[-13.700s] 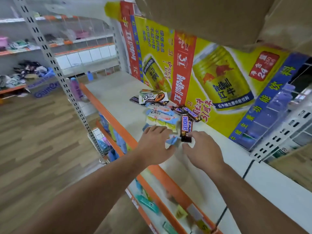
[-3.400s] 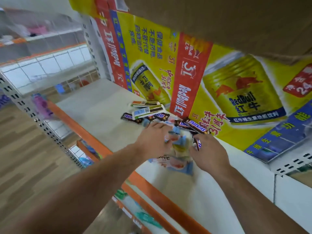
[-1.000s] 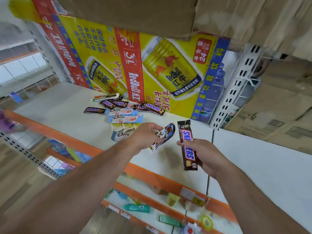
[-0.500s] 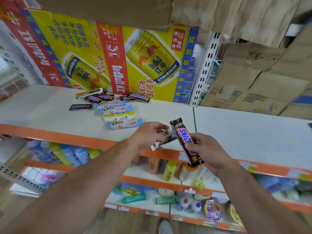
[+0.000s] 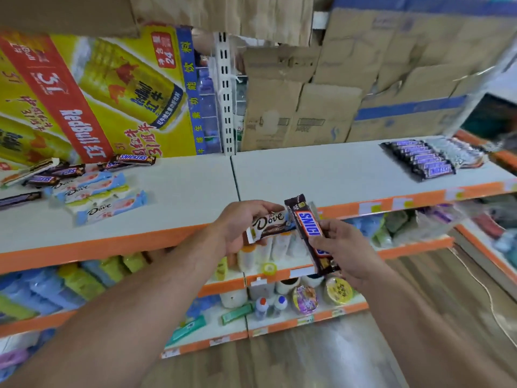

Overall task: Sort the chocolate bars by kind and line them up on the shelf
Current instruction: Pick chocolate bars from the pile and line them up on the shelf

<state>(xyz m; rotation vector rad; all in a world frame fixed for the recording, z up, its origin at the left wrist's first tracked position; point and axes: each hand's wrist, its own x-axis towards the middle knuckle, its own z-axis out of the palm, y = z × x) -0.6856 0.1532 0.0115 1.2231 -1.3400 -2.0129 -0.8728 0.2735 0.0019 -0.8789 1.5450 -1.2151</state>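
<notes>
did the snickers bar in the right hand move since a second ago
Yes. The Snickers bar in the right hand was left of the shelf seam; now it is right of it.

Held: one Snickers bar (image 5: 307, 226), one Dove bar (image 5: 269, 222) (shelved bars (image 5: 419, 158) blur uncountably).

Backdrop items
A yellow-and-red printed drink poster (image 5: 92, 93) was seen left of stacked brown cardboard boxes (image 5: 307, 113).

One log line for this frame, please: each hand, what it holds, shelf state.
left hand: holds Dove bar | right hand: holds Snickers bar | Snickers row: far right of shelf | unsorted pile: left
</notes>
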